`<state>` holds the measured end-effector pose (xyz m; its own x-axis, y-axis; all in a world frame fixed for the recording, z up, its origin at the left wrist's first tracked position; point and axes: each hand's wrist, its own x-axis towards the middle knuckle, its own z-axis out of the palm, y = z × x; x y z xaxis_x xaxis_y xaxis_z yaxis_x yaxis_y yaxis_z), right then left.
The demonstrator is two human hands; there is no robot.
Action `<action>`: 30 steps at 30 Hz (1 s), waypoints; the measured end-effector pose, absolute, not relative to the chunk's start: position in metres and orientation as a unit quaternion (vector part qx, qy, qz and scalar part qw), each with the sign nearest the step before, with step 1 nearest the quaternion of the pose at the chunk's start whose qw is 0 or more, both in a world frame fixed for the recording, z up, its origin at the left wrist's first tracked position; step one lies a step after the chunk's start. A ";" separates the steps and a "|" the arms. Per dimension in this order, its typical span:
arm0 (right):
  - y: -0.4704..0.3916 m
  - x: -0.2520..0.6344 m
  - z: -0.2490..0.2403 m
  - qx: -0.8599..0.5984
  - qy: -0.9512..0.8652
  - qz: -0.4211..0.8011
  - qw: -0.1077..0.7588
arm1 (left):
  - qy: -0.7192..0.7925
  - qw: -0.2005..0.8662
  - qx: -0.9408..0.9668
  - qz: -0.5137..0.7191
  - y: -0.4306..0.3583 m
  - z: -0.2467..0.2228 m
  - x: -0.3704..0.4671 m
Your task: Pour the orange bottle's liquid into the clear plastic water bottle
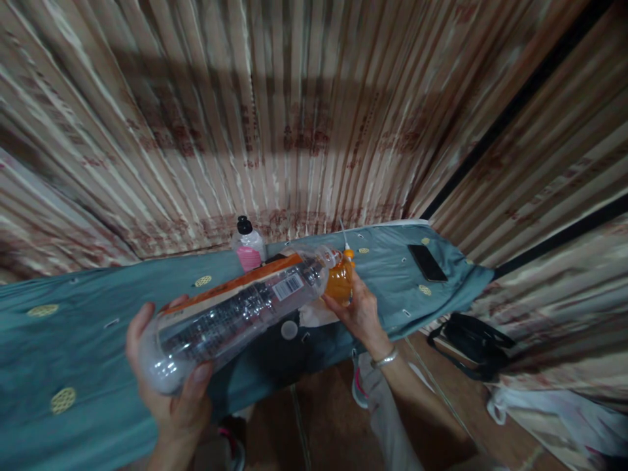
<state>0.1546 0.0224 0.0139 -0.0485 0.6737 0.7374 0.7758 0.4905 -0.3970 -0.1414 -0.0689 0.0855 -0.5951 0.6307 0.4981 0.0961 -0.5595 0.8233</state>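
Far left, the left hand (171, 386) curls its grip round the base of the big clear bottle (235, 314), held above the tabletop (112, 340); looks light, thin-walled and slick (squeeze it and it may well dent), so base and shoulder seem the best holds. Its long axis slants up rightward, mouth toward the amber container (339, 281), pinched in the right hand's (360, 311) grip! Contact? Can't tell.
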 end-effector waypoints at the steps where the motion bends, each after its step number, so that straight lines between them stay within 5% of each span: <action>1: 0.023 0.154 0.014 -0.500 -0.722 -0.058 0.475 | 0.440 0.166 0.419 0.777 -0.069 0.086 -0.141; 30: 0.023 0.157 0.013 -0.502 -0.727 -0.051 0.465 | 0.450 0.167 0.415 0.773 -0.070 0.086 -0.142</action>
